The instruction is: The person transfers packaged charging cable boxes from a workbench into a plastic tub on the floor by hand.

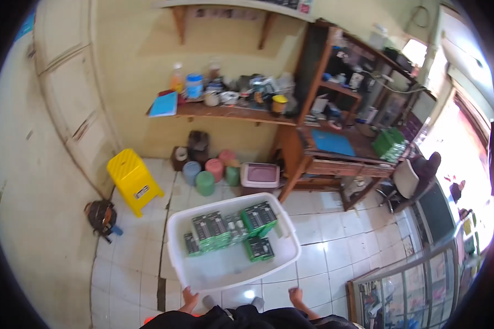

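A large white plastic tub (203,278) stands on the tiled floor in front of me. Inside it, green and black boxes (209,229) are stacked toward the far side, with a small group of similar boxes (259,248) nearer the right. My left hand (189,299) is at the tub's near left edge, its fingers apart and nothing in them; whether it touches the rim is unclear. Over the floor, just beyond the tub's near right side, my right hand (296,296) is curled closed, and what it holds, if anything, is too small to make out.
A yellow stool (132,178) and a dark bag (100,218) are at the left. Colored containers (205,183) sit below a wall shelf (241,114). A wooden desk (335,167) and an office chair (405,180) are at the right, with a glass cabinet (406,290) nearer me.
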`<state>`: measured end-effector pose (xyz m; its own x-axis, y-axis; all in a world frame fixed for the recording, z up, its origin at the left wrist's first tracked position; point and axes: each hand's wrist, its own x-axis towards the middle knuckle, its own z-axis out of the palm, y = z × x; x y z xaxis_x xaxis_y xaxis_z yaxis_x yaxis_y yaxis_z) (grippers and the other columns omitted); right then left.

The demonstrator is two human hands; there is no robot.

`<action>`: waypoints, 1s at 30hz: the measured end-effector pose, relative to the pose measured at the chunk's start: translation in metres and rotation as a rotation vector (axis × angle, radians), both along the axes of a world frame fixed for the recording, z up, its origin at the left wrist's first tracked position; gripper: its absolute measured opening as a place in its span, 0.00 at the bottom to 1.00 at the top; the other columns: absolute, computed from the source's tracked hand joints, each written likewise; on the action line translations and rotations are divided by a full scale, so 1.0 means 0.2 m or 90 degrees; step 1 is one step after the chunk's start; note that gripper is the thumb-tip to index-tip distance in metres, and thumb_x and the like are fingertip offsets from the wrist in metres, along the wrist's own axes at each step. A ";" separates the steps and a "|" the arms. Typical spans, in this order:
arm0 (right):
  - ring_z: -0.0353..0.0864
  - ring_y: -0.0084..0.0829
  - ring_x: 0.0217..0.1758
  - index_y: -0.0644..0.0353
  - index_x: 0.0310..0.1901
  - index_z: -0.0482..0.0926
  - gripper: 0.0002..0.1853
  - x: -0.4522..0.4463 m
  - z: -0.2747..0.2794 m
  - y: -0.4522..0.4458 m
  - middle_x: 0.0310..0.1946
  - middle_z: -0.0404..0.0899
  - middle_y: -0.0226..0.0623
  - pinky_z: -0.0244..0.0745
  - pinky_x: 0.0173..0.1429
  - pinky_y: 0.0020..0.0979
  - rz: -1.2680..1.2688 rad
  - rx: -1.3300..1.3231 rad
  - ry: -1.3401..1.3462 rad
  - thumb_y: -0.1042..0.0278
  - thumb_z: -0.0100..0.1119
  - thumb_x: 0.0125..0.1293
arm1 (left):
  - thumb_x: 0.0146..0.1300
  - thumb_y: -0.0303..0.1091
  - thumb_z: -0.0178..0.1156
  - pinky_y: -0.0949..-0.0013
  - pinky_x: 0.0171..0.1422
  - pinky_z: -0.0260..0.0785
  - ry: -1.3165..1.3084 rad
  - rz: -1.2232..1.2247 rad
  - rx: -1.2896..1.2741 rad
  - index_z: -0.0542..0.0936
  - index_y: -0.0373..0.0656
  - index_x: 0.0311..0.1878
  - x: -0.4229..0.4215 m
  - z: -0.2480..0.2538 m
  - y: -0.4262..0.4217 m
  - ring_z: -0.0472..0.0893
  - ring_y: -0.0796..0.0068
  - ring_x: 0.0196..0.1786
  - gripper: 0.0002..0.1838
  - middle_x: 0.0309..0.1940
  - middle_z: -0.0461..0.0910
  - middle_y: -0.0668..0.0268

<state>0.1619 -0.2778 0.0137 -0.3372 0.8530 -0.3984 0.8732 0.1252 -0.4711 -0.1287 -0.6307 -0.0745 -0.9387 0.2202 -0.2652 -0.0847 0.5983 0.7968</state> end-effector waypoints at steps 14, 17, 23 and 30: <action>0.75 0.40 0.30 0.65 0.34 0.72 0.17 1.19 -0.27 0.39 0.25 0.76 0.44 0.70 0.37 0.35 -0.154 -0.197 -0.022 0.59 0.55 0.49 | 0.37 0.35 0.61 0.66 0.42 0.67 -0.060 -0.237 -0.121 0.74 0.41 0.35 0.59 0.16 0.84 0.76 0.65 0.35 0.17 0.29 0.76 0.60; 0.76 0.39 0.31 0.65 0.34 0.72 0.17 1.34 -0.40 0.46 0.25 0.76 0.44 0.70 0.37 0.34 -0.197 -0.215 0.053 0.59 0.55 0.49 | 0.40 0.35 0.59 0.67 0.42 0.67 -0.045 -0.272 -0.066 0.74 0.41 0.36 0.72 0.24 1.10 0.76 0.66 0.36 0.17 0.30 0.76 0.60; 0.76 0.35 0.35 0.63 0.38 0.72 0.18 1.04 -0.03 0.90 0.29 0.76 0.44 0.70 0.37 0.31 -0.338 -0.234 0.161 0.57 0.55 0.50 | 0.42 0.33 0.57 0.69 0.41 0.67 -0.083 -0.367 -0.099 0.73 0.40 0.38 0.79 0.33 1.52 0.76 0.68 0.35 0.16 0.30 0.76 0.60; 0.76 0.37 0.34 0.59 0.36 0.73 0.18 1.23 -0.16 1.41 0.29 0.76 0.44 0.69 0.39 0.33 -0.113 -0.104 0.019 0.56 0.59 0.47 | 0.40 0.34 0.58 0.70 0.38 0.68 -0.120 -0.321 -0.052 0.73 0.38 0.38 0.74 0.08 2.15 0.77 0.69 0.32 0.18 0.26 0.77 0.61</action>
